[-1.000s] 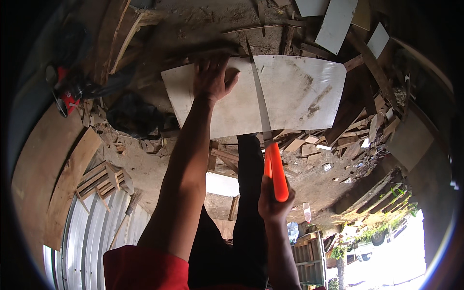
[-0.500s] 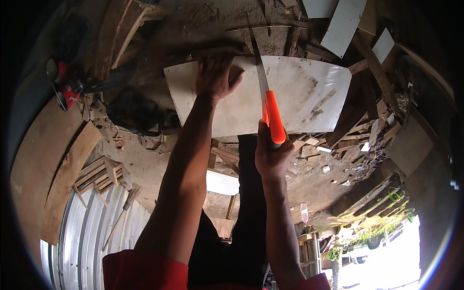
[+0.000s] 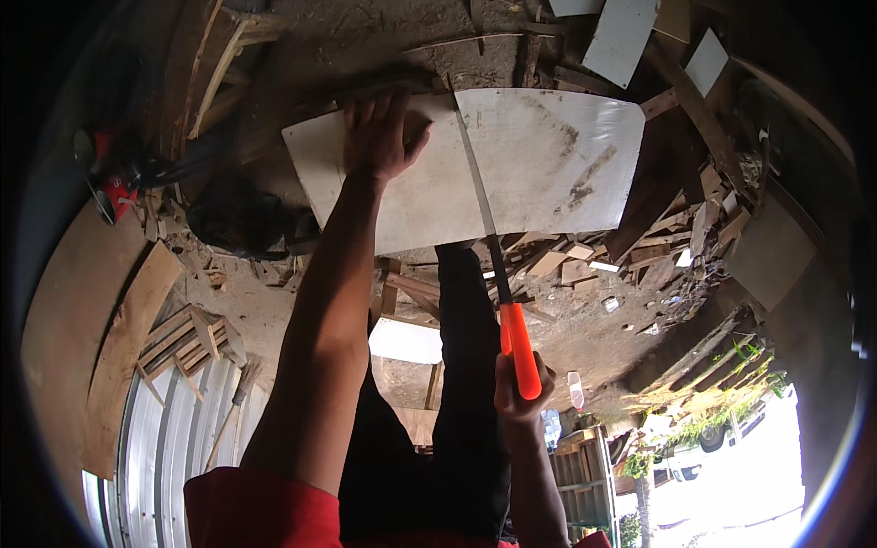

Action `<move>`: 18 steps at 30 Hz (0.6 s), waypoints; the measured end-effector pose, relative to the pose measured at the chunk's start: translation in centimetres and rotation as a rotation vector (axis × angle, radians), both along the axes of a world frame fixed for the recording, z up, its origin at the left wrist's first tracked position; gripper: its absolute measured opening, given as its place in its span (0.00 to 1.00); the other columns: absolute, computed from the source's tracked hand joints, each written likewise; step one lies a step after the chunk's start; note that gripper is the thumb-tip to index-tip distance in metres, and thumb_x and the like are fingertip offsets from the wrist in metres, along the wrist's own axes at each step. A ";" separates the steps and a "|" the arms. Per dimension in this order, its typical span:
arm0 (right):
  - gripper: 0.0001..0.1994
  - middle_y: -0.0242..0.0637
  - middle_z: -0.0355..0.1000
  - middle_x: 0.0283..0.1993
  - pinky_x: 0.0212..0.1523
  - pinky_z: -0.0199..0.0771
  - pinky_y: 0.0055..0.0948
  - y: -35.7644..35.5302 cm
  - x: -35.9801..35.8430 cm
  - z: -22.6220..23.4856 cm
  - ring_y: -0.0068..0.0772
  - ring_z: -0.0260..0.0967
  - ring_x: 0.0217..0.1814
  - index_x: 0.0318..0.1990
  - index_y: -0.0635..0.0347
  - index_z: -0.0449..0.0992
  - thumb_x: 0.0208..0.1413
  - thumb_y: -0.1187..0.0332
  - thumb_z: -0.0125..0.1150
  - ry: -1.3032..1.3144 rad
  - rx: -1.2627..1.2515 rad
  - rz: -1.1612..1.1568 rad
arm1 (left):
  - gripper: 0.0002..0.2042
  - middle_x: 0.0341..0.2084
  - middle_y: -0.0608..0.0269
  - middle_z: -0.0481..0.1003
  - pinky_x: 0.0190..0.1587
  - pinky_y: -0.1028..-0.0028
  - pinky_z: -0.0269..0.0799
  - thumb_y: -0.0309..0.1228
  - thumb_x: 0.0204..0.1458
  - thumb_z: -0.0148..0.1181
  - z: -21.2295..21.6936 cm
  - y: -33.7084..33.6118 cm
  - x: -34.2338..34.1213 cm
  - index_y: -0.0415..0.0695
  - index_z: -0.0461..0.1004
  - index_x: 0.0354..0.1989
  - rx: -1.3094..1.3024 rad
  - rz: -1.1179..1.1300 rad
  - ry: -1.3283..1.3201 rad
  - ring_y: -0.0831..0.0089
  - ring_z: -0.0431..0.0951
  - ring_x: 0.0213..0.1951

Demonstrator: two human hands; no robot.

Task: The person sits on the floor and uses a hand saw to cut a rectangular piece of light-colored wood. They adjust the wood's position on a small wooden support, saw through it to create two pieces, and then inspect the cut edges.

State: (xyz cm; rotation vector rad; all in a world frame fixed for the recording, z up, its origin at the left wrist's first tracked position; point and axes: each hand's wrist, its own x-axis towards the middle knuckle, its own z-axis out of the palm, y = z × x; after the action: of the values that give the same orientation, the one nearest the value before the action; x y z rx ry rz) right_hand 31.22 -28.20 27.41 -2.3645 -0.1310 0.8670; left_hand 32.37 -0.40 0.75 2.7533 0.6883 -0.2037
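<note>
A pale, flat board [image 3: 566, 173] with dark smudges lies across the view in front of me. My left hand [image 3: 379, 142] presses on its left part near the far edge, fingers stretched out and thumb apart. My right hand [image 3: 524, 388] is wrapped round the orange handle of a handsaw [image 3: 518, 342], close to my right leg and nearer than the board. The long blade runs across the board to the right of my left hand, its tip just past the far edge. Whether the teeth are in a cut cannot be made out.
Wood scraps [image 3: 575, 269] litter the dirt floor beyond my right leg. Pale board offcuts [image 3: 623, 41] lie at the far right. On the left are a red-and-black object [image 3: 117, 187], a black bag-like heap [image 3: 242, 219], a wooden plank [image 3: 128, 356] and corrugated metal [image 3: 169, 429].
My right hand has drawn the handsaw back toward me, so the handle now sits well clear of the board's near edge. My left hand stays on the board; the whole view has shifted slightly.
</note>
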 end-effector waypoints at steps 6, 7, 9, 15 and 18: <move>0.09 0.38 0.70 0.21 0.19 0.68 0.30 -1.2 -2.3 5.7 0.38 0.69 0.17 0.31 0.64 0.75 0.50 0.66 0.60 -0.271 0.034 0.035 | 0.33 0.55 0.53 0.68 0.63 0.49 0.48 0.55 0.52 0.53 0.1 -0.1 0.1 0.50 0.61 0.63 0.044 -0.017 -0.067 0.54 0.66 0.56; 0.08 0.37 0.70 0.21 0.19 0.68 0.31 -1.9 -2.6 5.6 0.38 0.69 0.17 0.30 0.63 0.75 0.50 0.66 0.60 -0.259 0.013 0.004 | 0.33 0.54 0.52 0.69 0.63 0.49 0.48 0.55 0.52 0.53 0.1 -0.2 0.1 0.50 0.61 0.63 0.041 -0.015 -0.071 0.53 0.66 0.56; 0.08 0.36 0.67 0.19 0.18 0.66 0.31 -3.1 -2.3 4.5 0.37 0.67 0.16 0.25 0.60 0.72 0.51 0.67 0.59 -0.267 -0.038 -0.014 | 0.32 0.53 0.51 0.69 0.63 0.48 0.49 0.55 0.53 0.52 0.3 -0.5 -0.2 0.49 0.61 0.62 0.037 0.000 -0.056 0.52 0.66 0.56; 0.17 0.27 0.53 0.18 0.17 0.48 0.21 2.0 -0.4 -4.7 0.19 0.48 0.16 0.24 0.56 0.58 0.67 0.62 0.46 -0.171 0.759 -0.650 | 0.32 0.52 0.51 0.69 0.63 0.48 0.51 0.55 0.53 0.52 0.6 -1.0 -0.1 0.49 0.62 0.62 0.034 -0.006 -0.046 0.53 0.66 0.57; 0.14 0.27 0.54 0.20 0.16 0.48 0.21 3.6 0.9 -6.4 0.19 0.49 0.17 0.27 0.57 0.58 0.67 0.64 0.47 -0.116 0.836 -0.441 | 0.29 0.49 0.51 0.71 0.59 0.50 0.56 0.53 0.54 0.53 -1.0 -0.8 -0.3 0.48 0.65 0.59 0.085 -0.013 -0.218 0.54 0.68 0.54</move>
State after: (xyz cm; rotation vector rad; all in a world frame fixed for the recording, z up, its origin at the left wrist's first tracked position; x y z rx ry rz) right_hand 32.11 -24.65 21.06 -1.5600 -0.0072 0.3494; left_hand 32.09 -1.20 -0.22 2.8038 0.6338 0.1248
